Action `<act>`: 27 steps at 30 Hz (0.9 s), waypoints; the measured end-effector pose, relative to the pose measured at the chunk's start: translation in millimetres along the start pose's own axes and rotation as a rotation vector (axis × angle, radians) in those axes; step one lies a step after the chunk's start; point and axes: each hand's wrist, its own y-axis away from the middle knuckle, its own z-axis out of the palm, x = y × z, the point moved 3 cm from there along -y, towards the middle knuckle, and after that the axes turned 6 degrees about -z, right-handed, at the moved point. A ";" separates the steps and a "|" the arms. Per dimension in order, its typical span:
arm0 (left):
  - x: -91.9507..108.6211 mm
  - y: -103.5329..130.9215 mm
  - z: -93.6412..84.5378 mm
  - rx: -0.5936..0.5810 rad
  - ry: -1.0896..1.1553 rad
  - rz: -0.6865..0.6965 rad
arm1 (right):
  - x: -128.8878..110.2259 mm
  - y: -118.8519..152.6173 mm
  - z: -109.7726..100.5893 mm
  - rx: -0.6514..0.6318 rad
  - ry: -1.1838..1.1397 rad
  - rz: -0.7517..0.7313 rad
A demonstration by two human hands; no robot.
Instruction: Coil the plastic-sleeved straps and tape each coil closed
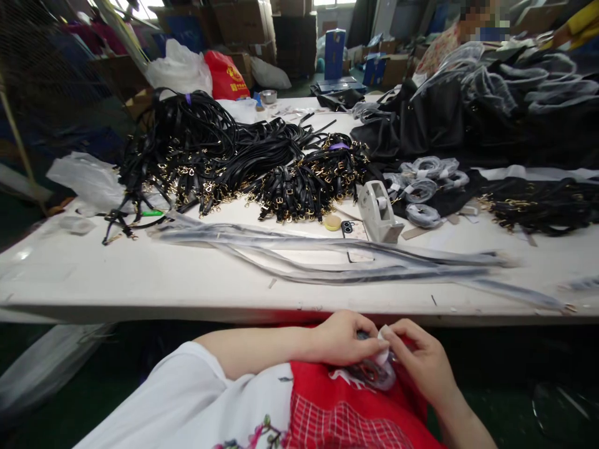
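Over my lap, below the table's front edge, my left hand (344, 340) closes around a small coil of plastic-wrapped strap (384, 377). A white strip (383, 353), like tape or paper, lies across the coil. My right hand (423, 355) pinches the upper end of that strip between thumb and fingers. The coil's upper part is partly hidden by my left hand. On the table ahead, several long straps in clear plastic sleeves (290, 249) stretch from left to right. A grey tape dispenser (378, 212) stands behind them.
Black straps with gold buckles (290, 193) are piled at the back. Wrapped coils (423, 187) lie right of the dispenser, near black bags (449, 118). A phone (355, 229) and yellow round tin (332, 222) sit mid-table. Another person (440, 53) is behind the bags.
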 end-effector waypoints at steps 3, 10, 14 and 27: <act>-1.7 -2.2 3.9 0.025 0.028 -0.002 | 15.4 1.8 0.9 -0.138 -0.186 0.234; 3.2 -2.7 9.2 0.030 0.004 0.124 | 22.1 2.7 21.3 -0.164 -0.563 0.436; 10.7 1.0 0.4 0.195 -0.096 0.158 | 8.2 -1.3 11.3 0.060 -0.363 0.206; 3.2 -5.2 -8.2 0.231 -0.178 -0.072 | -18.9 -11.9 -7.5 -0.243 -0.137 0.005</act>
